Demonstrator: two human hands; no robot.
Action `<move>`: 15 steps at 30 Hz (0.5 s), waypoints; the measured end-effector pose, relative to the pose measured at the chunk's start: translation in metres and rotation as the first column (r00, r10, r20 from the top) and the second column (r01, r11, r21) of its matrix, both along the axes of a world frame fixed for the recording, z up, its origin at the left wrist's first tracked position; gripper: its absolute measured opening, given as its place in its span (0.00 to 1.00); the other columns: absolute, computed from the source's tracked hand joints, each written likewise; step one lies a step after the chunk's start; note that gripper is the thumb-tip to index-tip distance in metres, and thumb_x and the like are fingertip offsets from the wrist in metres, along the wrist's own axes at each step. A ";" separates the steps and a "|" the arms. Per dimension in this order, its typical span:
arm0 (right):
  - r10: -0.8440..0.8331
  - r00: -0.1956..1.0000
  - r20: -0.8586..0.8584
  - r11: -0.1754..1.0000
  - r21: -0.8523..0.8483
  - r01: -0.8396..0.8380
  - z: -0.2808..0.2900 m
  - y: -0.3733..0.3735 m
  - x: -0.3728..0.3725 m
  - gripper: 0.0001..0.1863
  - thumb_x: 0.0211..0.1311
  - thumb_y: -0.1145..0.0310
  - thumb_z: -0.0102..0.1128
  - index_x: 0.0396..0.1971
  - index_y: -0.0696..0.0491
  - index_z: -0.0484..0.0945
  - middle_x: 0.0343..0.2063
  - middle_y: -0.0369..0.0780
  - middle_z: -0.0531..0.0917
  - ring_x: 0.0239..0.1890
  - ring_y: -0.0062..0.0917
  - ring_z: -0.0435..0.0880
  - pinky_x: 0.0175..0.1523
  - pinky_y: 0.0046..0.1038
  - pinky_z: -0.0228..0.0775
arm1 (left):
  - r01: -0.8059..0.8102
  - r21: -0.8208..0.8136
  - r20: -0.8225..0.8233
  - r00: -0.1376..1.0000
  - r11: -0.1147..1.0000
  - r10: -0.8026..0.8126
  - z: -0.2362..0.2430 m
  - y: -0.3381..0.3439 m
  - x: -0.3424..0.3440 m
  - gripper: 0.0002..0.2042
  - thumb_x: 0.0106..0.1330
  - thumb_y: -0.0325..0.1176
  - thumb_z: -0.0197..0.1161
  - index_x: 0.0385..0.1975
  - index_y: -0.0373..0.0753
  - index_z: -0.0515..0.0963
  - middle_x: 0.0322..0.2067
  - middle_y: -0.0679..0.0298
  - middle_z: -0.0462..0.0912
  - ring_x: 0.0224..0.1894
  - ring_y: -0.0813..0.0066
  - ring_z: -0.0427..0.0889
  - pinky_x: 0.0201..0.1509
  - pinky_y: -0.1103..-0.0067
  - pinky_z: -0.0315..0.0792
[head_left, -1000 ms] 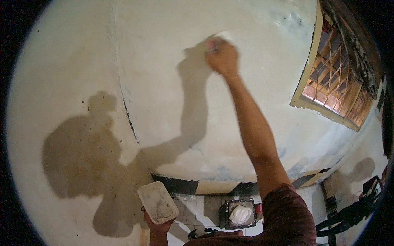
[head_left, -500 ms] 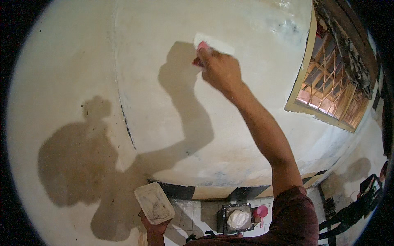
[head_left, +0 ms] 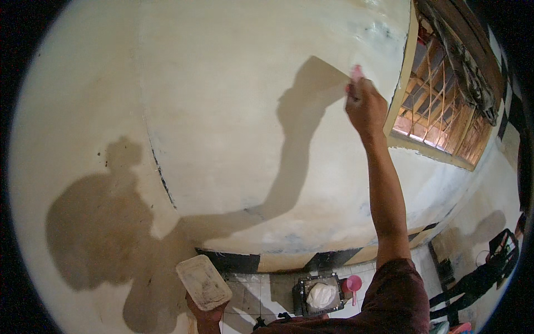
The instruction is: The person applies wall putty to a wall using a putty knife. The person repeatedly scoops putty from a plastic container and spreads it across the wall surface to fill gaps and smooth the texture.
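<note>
At the upper right of the wall [head_left: 222,128], my right hand [head_left: 368,108] is closed round a scraper [head_left: 356,71]. Its pink part shows above my fingers, while the blade hardly stands out from the pale wall; a broad straight-edged shadow falls to its left. Low down on the left, my left hand [head_left: 208,313] grips a pale rectangular plastic tub [head_left: 192,271] from beneath and behind. Whitish-grey smears cover the tub's inside. Most fingers of my left hand are hidden by the tub.
A barred window [head_left: 439,106] with a yellowish frame is right of my right hand. On the tiled floor, a white bag [head_left: 321,296] sits on a black crate-like stand [head_left: 298,305], beside a pink dipper [head_left: 353,283]. A person in dark clothes [head_left: 473,286] is at the far right.
My right hand has swept right across the wall with the scraper, toward the window. My left hand still holds the tub; the whole view has shifted slightly.
</note>
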State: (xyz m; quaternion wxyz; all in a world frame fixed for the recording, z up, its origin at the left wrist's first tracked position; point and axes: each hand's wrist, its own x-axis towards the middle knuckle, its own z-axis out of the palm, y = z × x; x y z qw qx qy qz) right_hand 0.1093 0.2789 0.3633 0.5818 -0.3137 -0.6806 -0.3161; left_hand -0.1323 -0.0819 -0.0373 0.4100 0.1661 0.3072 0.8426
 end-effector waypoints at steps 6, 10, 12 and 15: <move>0.291 0.632 -0.719 0.949 0.132 -0.287 -0.036 0.038 0.098 0.07 0.49 0.76 0.54 0.30 0.55 0.75 0.23 0.44 0.79 0.22 0.33 0.77 0.30 0.33 0.69 | 0.121 -0.021 0.388 0.916 0.992 -0.104 0.046 0.018 0.014 0.29 0.63 0.54 0.46 0.59 0.42 0.65 0.51 0.56 0.75 0.50 0.50 0.77 0.43 0.47 0.75; -0.053 0.863 -0.502 0.998 0.007 0.065 -0.056 0.040 0.078 0.06 0.49 0.76 0.55 0.29 0.54 0.76 0.23 0.44 0.79 0.23 0.33 0.79 0.30 0.33 0.69 | 0.242 0.047 0.411 0.880 0.969 -0.240 0.053 0.024 0.016 0.28 0.63 0.54 0.45 0.59 0.45 0.66 0.52 0.57 0.75 0.50 0.50 0.78 0.43 0.46 0.75; 0.065 0.986 -0.155 0.995 -0.072 -0.076 -0.065 0.037 0.049 0.06 0.50 0.74 0.57 0.30 0.51 0.76 0.24 0.42 0.81 0.26 0.33 0.81 0.32 0.33 0.72 | 0.303 0.153 0.549 0.765 0.941 -0.336 0.067 0.029 0.023 0.28 0.64 0.55 0.44 0.59 0.45 0.66 0.52 0.57 0.75 0.49 0.50 0.78 0.43 0.46 0.74; -0.009 0.891 0.454 0.997 -0.058 0.040 -0.076 0.038 0.019 0.09 0.51 0.71 0.58 0.35 0.47 0.75 0.28 0.40 0.82 0.27 0.34 0.83 0.30 0.34 0.76 | 0.291 0.241 0.565 0.734 0.926 -0.377 0.069 0.035 0.033 0.28 0.64 0.55 0.44 0.60 0.46 0.66 0.53 0.56 0.74 0.50 0.49 0.78 0.43 0.46 0.74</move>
